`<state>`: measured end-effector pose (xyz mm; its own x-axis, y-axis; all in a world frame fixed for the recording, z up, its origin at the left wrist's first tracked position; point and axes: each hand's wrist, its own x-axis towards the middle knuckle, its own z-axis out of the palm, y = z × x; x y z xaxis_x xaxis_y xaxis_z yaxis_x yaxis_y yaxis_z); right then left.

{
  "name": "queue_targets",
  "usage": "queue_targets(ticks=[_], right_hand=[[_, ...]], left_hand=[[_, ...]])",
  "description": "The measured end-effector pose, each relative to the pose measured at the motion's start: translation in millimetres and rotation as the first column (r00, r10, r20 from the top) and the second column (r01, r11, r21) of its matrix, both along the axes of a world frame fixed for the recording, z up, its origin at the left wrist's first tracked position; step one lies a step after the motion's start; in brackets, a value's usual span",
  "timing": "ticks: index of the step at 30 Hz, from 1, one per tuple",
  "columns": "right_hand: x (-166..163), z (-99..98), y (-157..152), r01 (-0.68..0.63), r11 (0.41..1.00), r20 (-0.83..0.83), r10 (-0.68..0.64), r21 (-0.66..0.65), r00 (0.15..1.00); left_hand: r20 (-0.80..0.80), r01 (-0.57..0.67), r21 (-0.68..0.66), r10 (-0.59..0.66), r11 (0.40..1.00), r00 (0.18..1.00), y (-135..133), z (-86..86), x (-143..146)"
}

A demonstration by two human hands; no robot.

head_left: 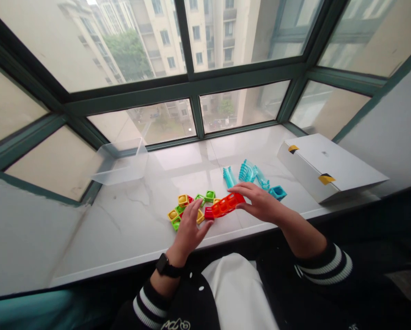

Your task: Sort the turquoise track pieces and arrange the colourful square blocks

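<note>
My right hand (258, 201) grips one end of an orange slatted toy track piece (226, 205) between thumb and fingers. At the track's other end is a red block (209, 213); whether the two are joined I cannot tell. Just left of it, my left hand (189, 229) hovers with thumb and fingers apart, partly hiding a cluster of small blocks. Around its fingers show a yellow block (183, 200), a lime-green block (176, 223) and another green block (210, 196). Nothing shows in the left hand's grasp.
Beyond my right hand lie translucent teal track pieces (248, 171) and a blue block (278, 192). A clear plastic bin (123, 167) stands at the left on the white marble sill (98, 229). A white box (336, 165) with black-and-yellow tabs stands right. Framed windows enclose the far side.
</note>
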<state>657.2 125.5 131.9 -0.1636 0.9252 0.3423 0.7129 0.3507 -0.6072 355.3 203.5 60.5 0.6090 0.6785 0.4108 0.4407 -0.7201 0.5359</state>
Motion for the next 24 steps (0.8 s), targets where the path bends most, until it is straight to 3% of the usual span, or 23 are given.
queue_targets(ticks=[4,9,15,24], right_hand=[[-25,-4.3,4,-0.079,0.996,-0.137,0.085,0.045,0.987],[-37,-42.2,9,-0.043,0.998,-0.194,0.050,0.041,0.980],[-37,-74.4,10,0.098,0.995,-0.223,-0.095,0.001,0.970],[-24,-84.9,2,0.165,0.986,-0.247,-0.167,-0.029,0.954]], left_hand=[[-0.054,0.110,-0.076,-0.115,0.991,0.992,6,-7.1,19],[-0.154,0.067,-0.080,-0.079,0.995,0.985,26,-25.2,7],[-0.165,-0.120,-0.010,0.116,0.993,0.979,45,-38.0,12],[-0.360,-0.230,0.147,0.269,0.962,0.893,41,-40.9,28]])
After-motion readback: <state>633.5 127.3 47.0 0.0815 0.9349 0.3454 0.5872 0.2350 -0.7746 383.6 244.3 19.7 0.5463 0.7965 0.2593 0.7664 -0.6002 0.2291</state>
